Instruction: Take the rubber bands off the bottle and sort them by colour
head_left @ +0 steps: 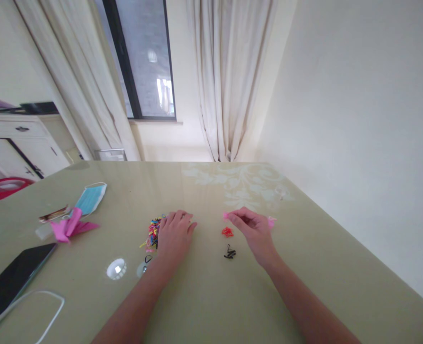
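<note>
A mixed pile of small coloured rubber bands point(154, 231) lies left of the middle of the table. My left hand point(177, 231) rests over its right side with the fingers stretched out, covering part of it. To the right, my right hand point(250, 227) is closed in a pinch at a bit of pink rubber band point(226, 216). Just below those fingertips sits a small heap of red rubber bands point(227, 232). Nearer to me is a heap of black rubber bands point(229, 252). Something pink point(272, 221) shows partly behind my right hand. One loose black band point(148, 259) lies near my left wrist.
On the left are a folded pink paper shape point(70, 227), a blue face mask point(92, 198), a brown wrapper point(54, 214), a dark tablet or phone point(17, 270) and a white cable point(59, 301). A small clear object point(280, 192) stands at the far right. A wall point(369, 143) borders the table's right side.
</note>
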{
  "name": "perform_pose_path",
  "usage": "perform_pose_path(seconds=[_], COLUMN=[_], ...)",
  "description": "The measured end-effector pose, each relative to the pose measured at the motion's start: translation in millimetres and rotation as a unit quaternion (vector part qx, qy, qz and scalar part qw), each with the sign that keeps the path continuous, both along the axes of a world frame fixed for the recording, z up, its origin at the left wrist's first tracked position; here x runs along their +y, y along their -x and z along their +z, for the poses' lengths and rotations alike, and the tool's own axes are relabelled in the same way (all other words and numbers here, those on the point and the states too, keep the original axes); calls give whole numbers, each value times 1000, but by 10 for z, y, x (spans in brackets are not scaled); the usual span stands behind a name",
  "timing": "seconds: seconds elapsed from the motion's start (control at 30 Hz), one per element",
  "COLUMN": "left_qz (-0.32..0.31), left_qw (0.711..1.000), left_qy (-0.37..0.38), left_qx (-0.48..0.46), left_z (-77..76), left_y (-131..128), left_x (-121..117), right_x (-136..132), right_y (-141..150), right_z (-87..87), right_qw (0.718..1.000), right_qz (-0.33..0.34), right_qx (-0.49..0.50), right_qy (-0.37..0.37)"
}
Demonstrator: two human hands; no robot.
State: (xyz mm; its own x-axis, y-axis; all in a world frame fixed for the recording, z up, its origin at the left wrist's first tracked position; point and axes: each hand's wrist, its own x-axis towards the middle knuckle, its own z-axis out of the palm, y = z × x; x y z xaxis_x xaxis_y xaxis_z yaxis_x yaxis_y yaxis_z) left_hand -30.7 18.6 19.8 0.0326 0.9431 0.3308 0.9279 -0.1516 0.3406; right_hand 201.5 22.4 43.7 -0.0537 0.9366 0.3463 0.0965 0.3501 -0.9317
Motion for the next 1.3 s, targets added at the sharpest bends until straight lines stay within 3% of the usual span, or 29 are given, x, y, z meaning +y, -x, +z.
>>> perform_pose_path(seconds=[0.07,0.13,0.23,0.33,0.4,0.53,0.7,1.13,1.3], left_qz=[32,43,41,37,35,40,39,36,15], left_qw=[995,990,989,991,994,998,999,982,978], left_qy=[16,38,52,51,46,30,10,-24,-17], left_qx=[94,128,135,116,91,41,8,-186,-209], left_z=[-26,-47,-64,-72,-75,-67,-40,-64,-78], left_y=[67,104,128,140,147,156,173,195,180], left_x=[2,19,67,107,120,133,152,222,221], right_x=[3,13,63,165,249,392,443,418,483], right_y=[-31,-58,-98,-126,-127,-87,-61,-38,-87], right_z=[48,78,51,-76,-196,-400,-458,-461,-499], right_qw=[1000,1000,999,991,970,915,875,898,904], right_qz=[-2,-7,-23,-78,-123,-149,-153,-107,-93], right_qx=[15,20,-3,-89,-183,-357,-447,-411,-405], right_qy=[-5,-16,-35,-68,-99,-111,-109,-118,-104])
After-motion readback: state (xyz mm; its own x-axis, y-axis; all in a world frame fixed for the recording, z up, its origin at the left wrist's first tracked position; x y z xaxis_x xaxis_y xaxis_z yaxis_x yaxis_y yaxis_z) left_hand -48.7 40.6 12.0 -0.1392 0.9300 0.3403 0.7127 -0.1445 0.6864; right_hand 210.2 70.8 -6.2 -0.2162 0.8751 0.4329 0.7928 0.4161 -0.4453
